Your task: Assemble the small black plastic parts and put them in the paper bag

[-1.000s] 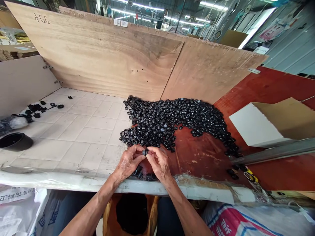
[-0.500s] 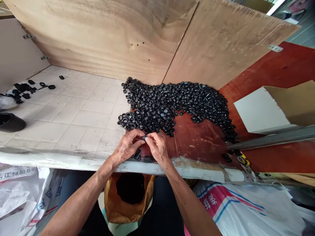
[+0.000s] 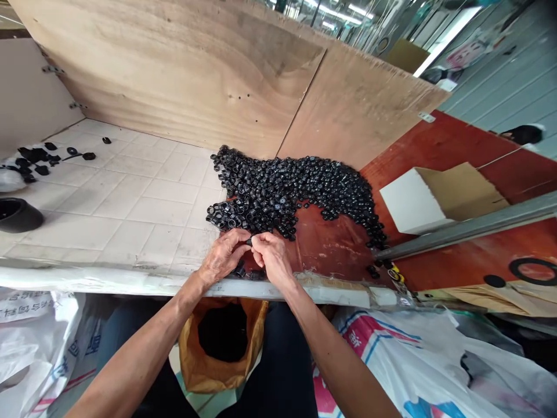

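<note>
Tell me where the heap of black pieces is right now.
In the head view, the heap of black pieces lies near the centre, stretching right along the foot of the plywood board, just beyond the left hand and right hand.

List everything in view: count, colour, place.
Small parts: countless, black, heaped centrally
Held part: one, black, before heap
Loose pieces: several, black, left
Container: one, black, left edge
Panels: several, tan, pale, red, back and sides
Worktop: one, white and maroon, centre
Carton: one, white and brown, right
Bar: one, grey, right
Ring: one, black, right edge
Bag: one, brown, below worktop
Sacks: at least two, mostly white, lower corners
Lamps: several, white, top
Legs: two, dark, below
Left hand: one, bare, on held part
Right hand: one, bare, on held part
</note>
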`<state>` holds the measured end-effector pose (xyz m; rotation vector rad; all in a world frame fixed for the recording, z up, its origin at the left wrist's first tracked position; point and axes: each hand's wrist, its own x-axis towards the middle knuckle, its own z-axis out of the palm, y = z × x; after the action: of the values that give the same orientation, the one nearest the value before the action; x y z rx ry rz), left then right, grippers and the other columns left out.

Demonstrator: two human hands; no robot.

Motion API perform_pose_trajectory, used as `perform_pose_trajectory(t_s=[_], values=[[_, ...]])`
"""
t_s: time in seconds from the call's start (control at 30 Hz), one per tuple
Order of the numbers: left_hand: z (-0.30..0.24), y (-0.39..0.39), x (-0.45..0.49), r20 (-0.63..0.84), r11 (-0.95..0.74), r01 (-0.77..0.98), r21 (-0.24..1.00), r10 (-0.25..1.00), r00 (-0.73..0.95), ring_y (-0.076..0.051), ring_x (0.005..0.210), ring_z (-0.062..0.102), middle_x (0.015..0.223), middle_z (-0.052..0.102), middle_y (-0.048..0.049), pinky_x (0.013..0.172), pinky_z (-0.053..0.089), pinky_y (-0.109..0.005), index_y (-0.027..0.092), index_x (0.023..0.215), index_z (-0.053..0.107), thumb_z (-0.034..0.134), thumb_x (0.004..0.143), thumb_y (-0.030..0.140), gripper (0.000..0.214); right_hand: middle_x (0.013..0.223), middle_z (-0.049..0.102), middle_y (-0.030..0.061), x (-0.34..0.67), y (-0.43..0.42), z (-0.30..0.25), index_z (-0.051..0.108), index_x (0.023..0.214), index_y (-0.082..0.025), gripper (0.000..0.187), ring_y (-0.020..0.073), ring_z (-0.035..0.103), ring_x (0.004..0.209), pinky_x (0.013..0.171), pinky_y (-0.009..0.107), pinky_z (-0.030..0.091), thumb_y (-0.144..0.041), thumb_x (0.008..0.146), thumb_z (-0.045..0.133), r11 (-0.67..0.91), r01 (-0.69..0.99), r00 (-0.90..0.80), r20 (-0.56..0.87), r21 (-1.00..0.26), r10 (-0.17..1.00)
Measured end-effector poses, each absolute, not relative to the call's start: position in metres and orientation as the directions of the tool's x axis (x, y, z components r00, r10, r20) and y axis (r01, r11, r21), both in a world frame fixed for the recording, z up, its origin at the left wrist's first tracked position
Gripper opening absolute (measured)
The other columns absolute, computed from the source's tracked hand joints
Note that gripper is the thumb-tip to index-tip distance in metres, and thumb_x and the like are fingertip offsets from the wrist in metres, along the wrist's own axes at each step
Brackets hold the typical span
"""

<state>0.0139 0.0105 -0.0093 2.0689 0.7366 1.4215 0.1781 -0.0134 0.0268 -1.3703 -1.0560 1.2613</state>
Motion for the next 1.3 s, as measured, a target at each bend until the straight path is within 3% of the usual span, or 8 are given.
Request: perform_pose_trajectory(t_s=[0.23,0.33,0.43,0.6,0.8,1.1,1.2,1.3], values=[[0.002,0.000,0.010,0.671,-0.760,0.234,0.607,0.647,0.362,-0.022,0.110,0.071,0.117,0.071,-0.0097,0.098,0.059,-0.038,0.021,0.115,0.061,0.054,0.101,0.011,0.019,0.059,0.055,-0.0008,0.177,-0.017,0.044,0.056,0.069,-0.020,0.043,0.0096,0.041,0.045,0.041,0.023,0.027,-0.057,0.074,0.077,-0.239,0.007,0.063,-0.238,-0.971,0.969],[0.005,-0.010,0.000,0.471,-0.581,0.353,0.733,0.808,0.354,-0.021,0.091,0.070,0.105,0.070,-0.0050,0.088,0.059,-0.037,0.021,0.112,0.060,0.058,0.091,0.012,0.023,0.066,0.060,0.0016,0.196,-0.039,0.036,0.064,0.075,-0.019,0.031,0.0144,0.053,0.056,0.053,0.026,0.042,-0.047,0.087,0.067,-0.069,0.294,0.102,-0.040,-0.953,0.994],[-0.004,-0.018,-0.009,0.301,-0.423,0.417,0.804,0.896,0.327,-0.021,0.087,0.068,0.103,0.070,-0.0038,0.088,0.059,-0.038,0.021,0.107,0.063,0.056,0.082,0.013,0.027,0.092,0.067,0.0065,0.220,-0.066,0.017,0.071,0.093,-0.019,0.018,0.0208,0.063,0.078,0.076,0.035,0.054,-0.026,0.078,0.064,0.076,0.593,0.128,0.187,-0.802,0.974],[-0.019,-0.021,-0.004,0.260,-0.417,0.389,0.822,0.881,0.395,-0.025,0.121,0.066,0.123,0.071,-0.0069,0.111,0.052,-0.043,0.022,0.116,0.064,0.048,0.091,0.018,0.030,0.115,0.063,0.0107,0.229,-0.091,-0.002,0.063,0.136,-0.016,0.064,0.0233,0.063,0.086,0.083,0.041,0.058,-0.014,0.072,0.068,0.195,0.742,-0.169,0.103,-0.642,0.980],[-0.011,-0.040,0.011,0.245,-0.473,0.410,0.780,0.834,0.495,-0.026,0.116,0.067,0.118,0.073,-0.0088,0.108,0.053,-0.045,0.022,0.117,0.065,0.045,0.102,0.023,0.025,0.107,0.060,0.0075,0.203,-0.085,0.005,0.063,0.134,-0.018,0.056,0.0219,0.061,0.085,0.086,0.040,0.057,-0.008,0.079,0.065,0.219,0.702,-0.218,0.089,-0.678,0.972],[-0.005,-0.108,0.017,0.536,-0.627,0.240,0.741,0.768,0.350,-0.019,0.102,0.067,0.109,0.070,-0.0060,0.094,0.056,-0.034,0.024,0.119,0.060,0.046,0.109,0.018,0.018,0.104,0.056,0.0069,0.184,-0.128,-0.002,0.058,0.116,-0.019,0.043,0.0238,0.061,0.094,0.086,0.038,0.056,0.000,0.078,0.056,0.339,0.524,-0.225,0.257,-0.781,0.940],[-0.002,-0.121,0.009,0.427,-0.538,0.254,0.804,0.819,0.382,-0.018,0.094,0.070,0.103,0.071,-0.0042,0.088,0.057,-0.032,0.024,0.116,0.063,0.049,0.109,0.025,0.015,0.121,0.056,0.0103,0.185,-0.145,0.007,0.056,0.126,-0.021,0.049,0.0250,0.061,0.107,0.095,0.039,0.056,-0.002,0.081,0.061,0.337,0.480,-0.301,0.209,-0.810,0.930],[0.004,-0.122,0.002,0.225,-0.386,0.312,0.868,0.867,0.445,-0.017,0.083,0.071,0.093,0.073,-0.0016,0.079,0.056,-0.029,0.024,0.109,0.067,0.050,0.110,0.036,0.021,0.119,0.058,0.0078,0.192,-0.152,0.017,0.059,0.125,-0.024,0.046,0.0208,0.063,0.089,0.084,0.035,0.057,-0.008,0.083,0.068,0.284,0.494,-0.360,0.104,-0.822,0.927]])
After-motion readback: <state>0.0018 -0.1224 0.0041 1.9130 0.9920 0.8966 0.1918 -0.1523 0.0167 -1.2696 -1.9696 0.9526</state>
